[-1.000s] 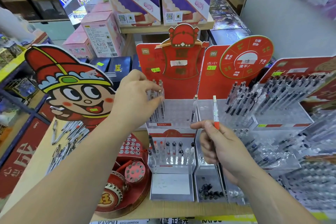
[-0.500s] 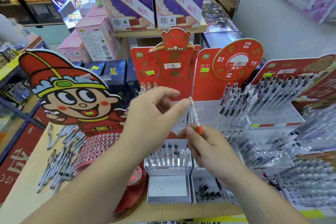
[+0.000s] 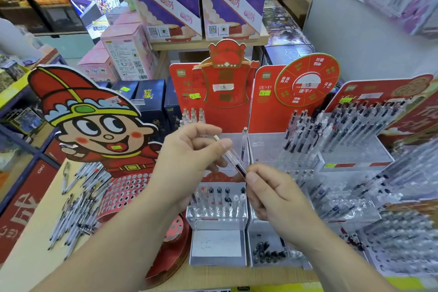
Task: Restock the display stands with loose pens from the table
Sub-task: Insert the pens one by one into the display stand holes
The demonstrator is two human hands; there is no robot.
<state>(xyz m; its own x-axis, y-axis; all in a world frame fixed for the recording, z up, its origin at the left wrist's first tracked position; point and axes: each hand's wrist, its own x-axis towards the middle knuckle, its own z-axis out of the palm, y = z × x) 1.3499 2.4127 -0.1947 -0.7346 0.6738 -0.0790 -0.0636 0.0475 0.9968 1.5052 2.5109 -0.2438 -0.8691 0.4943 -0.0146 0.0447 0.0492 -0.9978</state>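
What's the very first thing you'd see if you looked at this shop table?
The big cartoon cut-out with a red hat, standing at the left, jumps out first. Then come the two hands in the middle: the left hand and right hand each pinch one end of a clear pen in front of the red display stands. Loose pens lie heaped on the table at the left.

A pen (image 3: 231, 158) of clear, glossy plastic is being shown. Transparent glossy acrylic is being seen in the display stand (image 3: 216, 221), smooth cardboard in its backboard (image 3: 187, 99), matt wood in the table (image 3: 35, 265).
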